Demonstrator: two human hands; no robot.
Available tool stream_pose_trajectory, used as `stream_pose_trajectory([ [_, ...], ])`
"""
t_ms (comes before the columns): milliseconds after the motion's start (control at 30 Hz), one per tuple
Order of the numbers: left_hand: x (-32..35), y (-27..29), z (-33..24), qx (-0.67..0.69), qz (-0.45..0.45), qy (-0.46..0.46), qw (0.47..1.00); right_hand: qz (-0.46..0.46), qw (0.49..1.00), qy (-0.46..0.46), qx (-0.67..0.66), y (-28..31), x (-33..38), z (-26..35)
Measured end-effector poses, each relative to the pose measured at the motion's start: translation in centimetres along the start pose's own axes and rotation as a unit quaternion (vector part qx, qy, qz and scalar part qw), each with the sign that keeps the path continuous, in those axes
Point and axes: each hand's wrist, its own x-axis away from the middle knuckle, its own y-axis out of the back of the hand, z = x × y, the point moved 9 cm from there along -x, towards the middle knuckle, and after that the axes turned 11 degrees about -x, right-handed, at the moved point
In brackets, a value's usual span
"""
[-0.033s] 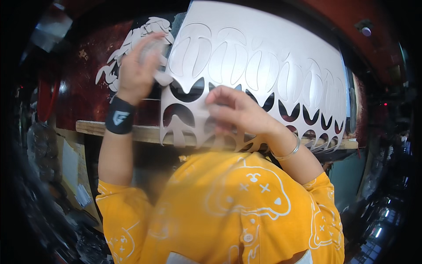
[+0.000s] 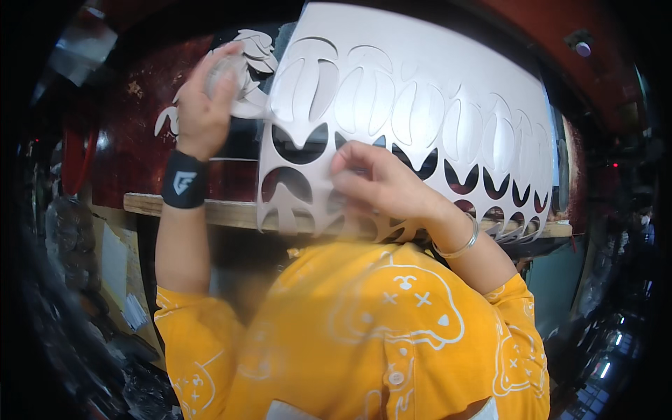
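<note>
A large pale sheet [image 2: 448, 70] with rows of curved cut outlines lies over the bench, its near part full of open holes. My left hand [image 2: 203, 112], in a black wristband, is above the bench left of the sheet, fingers and thumb curved round pale cut-out pieces [image 2: 227, 75]; motion blurs them. Beside and behind it lies a pile of similar curved pieces [image 2: 255, 47]. Over the holed part of the sheet, my right hand [image 2: 374, 175] has its fingers curled in, knuckles up. Its fingertips are blurred, and what they hold, if anything, is hidden.
The bench has a dark red top [image 2: 129, 140] and a pale wooden front edge [image 2: 157, 203]. The sheet's holed end hangs close to my yellow shirt [image 2: 406, 301]. Dark bundled material [image 2: 77, 245] lines the left side. A papered panel [image 2: 112, 262] stands below the bench.
My left hand has moved a little left, over the pile of cut pieces, and pale pieces have shifted with it. The right hand stays nearly where it was.
</note>
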Motion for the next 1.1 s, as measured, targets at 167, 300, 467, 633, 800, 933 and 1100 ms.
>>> stream_pose_trajectory([
  [167,-4.4,6.6,3.7,-0.213,-0.124,-0.066,0.967,-0.024,0.968,0.097,0.231,-1.5,1.8,3.0],
  [300,-4.1,2.2,9.4,-0.445,0.151,0.062,0.880,-0.004,0.957,0.127,0.260,-2.3,3.6,4.5],
  [467,-2.4,0.8,5.9,-0.105,0.044,0.137,0.984,0.028,0.944,0.106,0.310,-2.6,4.4,4.9],
  [633,0.1,-9.7,4.9,0.401,0.210,0.347,0.821,0.068,0.901,0.092,0.419,-2.8,3.9,7.5],
  [800,-1.3,-12.9,5.2,0.529,0.235,0.362,0.731,-0.107,0.881,0.209,0.410,2.8,-2.3,15.3],
  [933,-1.9,-12.8,4.1,0.581,0.226,0.349,0.700,-0.180,0.782,0.393,0.449,3.6,-8.3,16.2],
  [1100,-1.7,-11.3,4.1,0.460,0.172,0.336,0.804,-0.270,0.783,0.456,0.327,6.7,-7.4,17.4],
])
